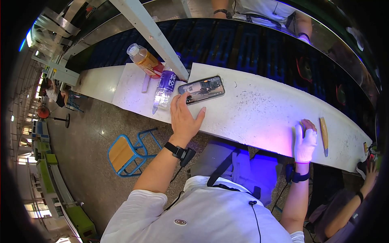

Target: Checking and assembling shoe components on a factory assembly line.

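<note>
My left hand (184,116) is bare and open, its fingers spread. One fingertip touches the lower left of a smartphone (206,90), which lies face up with a picture lit on its screen. On my right hand (305,141) is a white knit glove that leaves some fingertips bare. That hand rests on the white bench top (251,109) near its front edge, thumb apart from the fingers, with nothing seen in it. Just right of it lies a slim tool with a wooden handle (324,131) and a dark tip.
Left of the phone, a clear bottle with a purple label (166,83) and a bottle of orange drink (144,60) stand by a white metal post (156,36). Behind runs a dark conveyor (227,42). A blue-framed stool (125,156) stands left; a co-worker's arm (348,206) is at right.
</note>
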Demonstrator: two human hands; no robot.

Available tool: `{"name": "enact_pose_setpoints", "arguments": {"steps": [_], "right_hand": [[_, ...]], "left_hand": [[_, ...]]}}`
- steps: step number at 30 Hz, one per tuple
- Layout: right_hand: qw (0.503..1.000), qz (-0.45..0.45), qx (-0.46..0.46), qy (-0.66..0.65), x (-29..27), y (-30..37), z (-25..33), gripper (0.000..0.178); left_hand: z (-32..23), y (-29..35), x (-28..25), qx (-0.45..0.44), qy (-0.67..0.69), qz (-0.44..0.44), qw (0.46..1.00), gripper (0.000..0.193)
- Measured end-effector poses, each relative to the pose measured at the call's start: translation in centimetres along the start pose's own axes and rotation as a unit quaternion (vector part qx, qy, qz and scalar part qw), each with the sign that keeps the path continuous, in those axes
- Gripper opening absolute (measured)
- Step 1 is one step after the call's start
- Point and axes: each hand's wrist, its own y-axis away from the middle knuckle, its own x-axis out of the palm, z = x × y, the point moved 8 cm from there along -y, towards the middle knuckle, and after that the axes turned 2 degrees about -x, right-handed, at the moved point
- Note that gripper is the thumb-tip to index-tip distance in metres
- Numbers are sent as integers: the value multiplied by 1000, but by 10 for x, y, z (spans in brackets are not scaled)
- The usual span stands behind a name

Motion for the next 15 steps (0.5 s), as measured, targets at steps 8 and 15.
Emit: {"name": "enact_pose_setpoints", "arguments": {"steps": [8,15], "right_hand": [[1000,-2,-5,-1,0,-1,2,30],[1000,-2,-5,0,-1,0,2,30]], "left_hand": [[-8,-2,-4,8,-25,3,1000,83],[-3,-2,-1,-1,-14,9,1000,85]]}}
